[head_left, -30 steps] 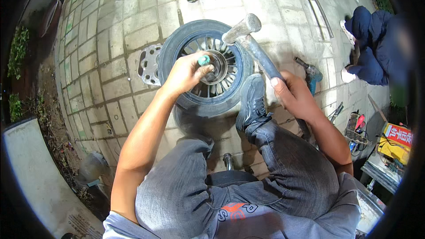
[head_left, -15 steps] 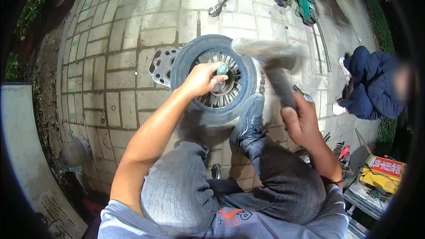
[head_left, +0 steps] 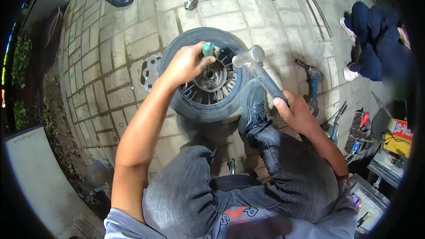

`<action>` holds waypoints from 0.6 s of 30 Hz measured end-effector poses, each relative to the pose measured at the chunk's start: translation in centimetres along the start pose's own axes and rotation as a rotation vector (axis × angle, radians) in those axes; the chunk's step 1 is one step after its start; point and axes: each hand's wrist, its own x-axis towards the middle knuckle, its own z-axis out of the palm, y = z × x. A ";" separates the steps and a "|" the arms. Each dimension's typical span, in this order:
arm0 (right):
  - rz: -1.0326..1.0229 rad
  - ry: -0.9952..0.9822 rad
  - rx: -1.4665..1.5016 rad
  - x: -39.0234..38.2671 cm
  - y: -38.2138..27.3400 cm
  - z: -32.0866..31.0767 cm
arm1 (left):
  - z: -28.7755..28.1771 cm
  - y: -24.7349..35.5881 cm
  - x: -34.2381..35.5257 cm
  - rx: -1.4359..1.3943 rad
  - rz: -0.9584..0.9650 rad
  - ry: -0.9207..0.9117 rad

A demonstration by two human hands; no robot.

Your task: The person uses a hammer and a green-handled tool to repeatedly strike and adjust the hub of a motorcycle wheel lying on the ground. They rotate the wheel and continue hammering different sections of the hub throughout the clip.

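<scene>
Gripping a green-ended tool point(head_left: 208, 50) in the left hand point(head_left: 187, 65), with fingers and thumb wrapped tightly about it. Clasping a hammer point(head_left: 254, 59) by the handle in the right hand point(head_left: 293, 111), with its head held over the right side of the tyre point(head_left: 188, 107), apart from the green end.

Could glance off so small a green end and strike the left thumb or knuckles, being wrapped so near it. Could skid sideways or mark the hub point(head_left: 211, 75) if holding the tool at a slant. Might rock the wheel point(head_left: 209, 86) too, through hitting off centre. Could even drop onto the right shoe point(head_left: 254, 104), set close to the tyre's lower right (a poor spot for toes under a hammer).

Lying flat on the paving point(head_left: 115, 90), directly beneath the left hand and to the left of the right one. Projecting above the left fist at the green end, near the hub. Cannot tell whether touching the hub at the tool's lower end, being hidden by the fist.
</scene>
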 end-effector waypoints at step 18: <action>0.075 0.160 0.730 0.3 4.3 -1.0 | 4.8 2.4 6.8 0.261 -0.021 -0.324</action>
